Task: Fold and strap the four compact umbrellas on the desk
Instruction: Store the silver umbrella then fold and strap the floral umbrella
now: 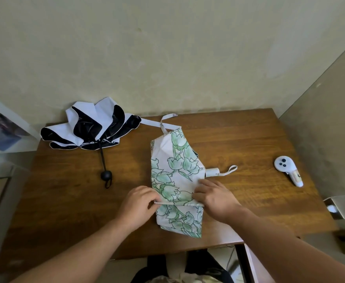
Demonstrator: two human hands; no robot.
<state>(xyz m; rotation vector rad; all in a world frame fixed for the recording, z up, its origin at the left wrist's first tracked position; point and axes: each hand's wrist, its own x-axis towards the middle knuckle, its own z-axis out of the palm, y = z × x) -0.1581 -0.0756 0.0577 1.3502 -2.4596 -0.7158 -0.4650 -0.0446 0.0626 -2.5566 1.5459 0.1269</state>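
Pleating the canopy of the green floral umbrella (pixel 175 176) is the step in hand: it lies flat on the desk (pixel 239 139) in front of the person, and both hands work one rib (pixel 177 204) that runs across the cloth between them. The left hand (pixel 138 203) pinches the rib's tip with curled fingers at the cloth's left edge; the right hand (pixel 212 198) has its fingers bent down onto the fabric at the rib's other end, though whether it grips or only presses I cannot tell. Just beyond the right hand the white handle (pixel 212 172) with its wrist loop (pixel 231 170) sticks out from under the canopy, and well beyond both hands the closing strap (pixel 168 121) trails loose at the far end of the cloth. Next, by my reading, the remaining panels need laying flat, then rolling tight around the shaft so the strap can wrap and fasten. Farther out to the left of the grip sits a black-and-white umbrella (pixel 91 129), collapsed but unfolded, its black handle (pixel 106 175) pointing toward the person. Well off to the right lies a white controller (pixel 288 168). Counted: two umbrellas in view, neither strapped; two further ones are not visible.
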